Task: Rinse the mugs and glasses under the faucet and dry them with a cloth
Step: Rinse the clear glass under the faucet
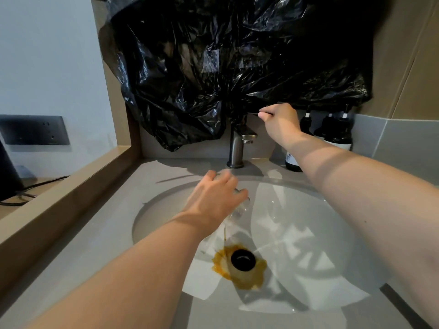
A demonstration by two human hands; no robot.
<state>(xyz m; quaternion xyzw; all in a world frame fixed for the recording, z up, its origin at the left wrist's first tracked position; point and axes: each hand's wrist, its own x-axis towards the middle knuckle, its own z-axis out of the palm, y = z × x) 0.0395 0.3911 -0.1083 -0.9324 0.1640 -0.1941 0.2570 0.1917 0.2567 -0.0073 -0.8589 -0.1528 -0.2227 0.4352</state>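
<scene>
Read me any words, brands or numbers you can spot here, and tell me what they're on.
Nothing here can be read outright.
Nearest dark bottle: pale label with bluish print, too blurred to read.
Rear dark bottles: white label strip, too small to read.
Wall socket panel: no legible marking.

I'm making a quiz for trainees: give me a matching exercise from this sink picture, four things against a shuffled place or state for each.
Things: 1 glass; 2 faucet lever; 3 dark bottles; 4 orange liquid.
Places: A pooled round the drain; B standing on the counter, back right; C tilted in the left hand; D gripped by the right hand.
Pairs: 1-C; 2-D; 3-B; 4-A.
</scene>
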